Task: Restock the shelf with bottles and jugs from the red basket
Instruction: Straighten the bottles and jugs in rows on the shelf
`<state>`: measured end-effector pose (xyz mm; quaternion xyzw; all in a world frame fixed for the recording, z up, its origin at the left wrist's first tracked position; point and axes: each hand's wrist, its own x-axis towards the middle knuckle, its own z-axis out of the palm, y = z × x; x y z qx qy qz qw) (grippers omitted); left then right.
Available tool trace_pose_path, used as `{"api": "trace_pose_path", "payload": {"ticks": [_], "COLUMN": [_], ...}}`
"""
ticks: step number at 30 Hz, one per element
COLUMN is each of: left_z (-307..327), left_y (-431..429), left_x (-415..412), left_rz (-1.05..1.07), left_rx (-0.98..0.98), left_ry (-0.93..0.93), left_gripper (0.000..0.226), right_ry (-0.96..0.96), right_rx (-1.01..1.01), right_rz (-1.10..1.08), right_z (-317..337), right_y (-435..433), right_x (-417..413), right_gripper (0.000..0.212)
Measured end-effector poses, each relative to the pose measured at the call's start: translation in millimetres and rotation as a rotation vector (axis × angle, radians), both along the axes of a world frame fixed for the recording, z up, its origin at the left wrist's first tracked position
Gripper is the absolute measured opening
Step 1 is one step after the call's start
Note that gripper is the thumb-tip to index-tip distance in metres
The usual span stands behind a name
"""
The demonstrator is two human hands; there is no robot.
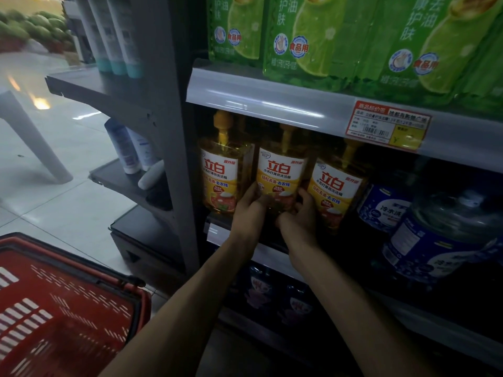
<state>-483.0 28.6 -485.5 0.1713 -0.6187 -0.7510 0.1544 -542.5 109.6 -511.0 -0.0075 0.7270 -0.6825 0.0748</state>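
Note:
Three yellow pump bottles stand in a row on the middle shelf (261, 251). My left hand (251, 206) and my right hand (298, 216) grip the lower part of the middle yellow bottle (281, 172) from either side. The left yellow bottle (220, 170) and the right yellow bottle (336, 189) stand close beside it. The red basket (62, 303) sits at the lower left on the floor, and nothing shows inside the part of it in view.
Blue jugs (441, 240) stand to the right on the same shelf. Green refill packs (326, 36) fill the shelf above, with a price tag (386, 126) on its rail. A grey side rack (130, 164) at left holds white tubes and bottles. Dark pouches sit on the shelf below.

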Motion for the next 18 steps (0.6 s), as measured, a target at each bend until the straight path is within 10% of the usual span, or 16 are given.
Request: {"api": "trace_pose_path", "payload": {"ticks": [18], "left_z": [-1.7], "left_y": [7.3], "left_x": [-2.0], "left_rz": [0.017], "left_rx": [0.003], "left_ry": [0.027], "left_gripper": [0.044], "right_ry": [0.039], "right_rx": [0.033], "right_rz": [0.128], "right_z": [-8.9], "right_y": [7.4], "right_x": [1.1], "right_gripper": [0.098]}}
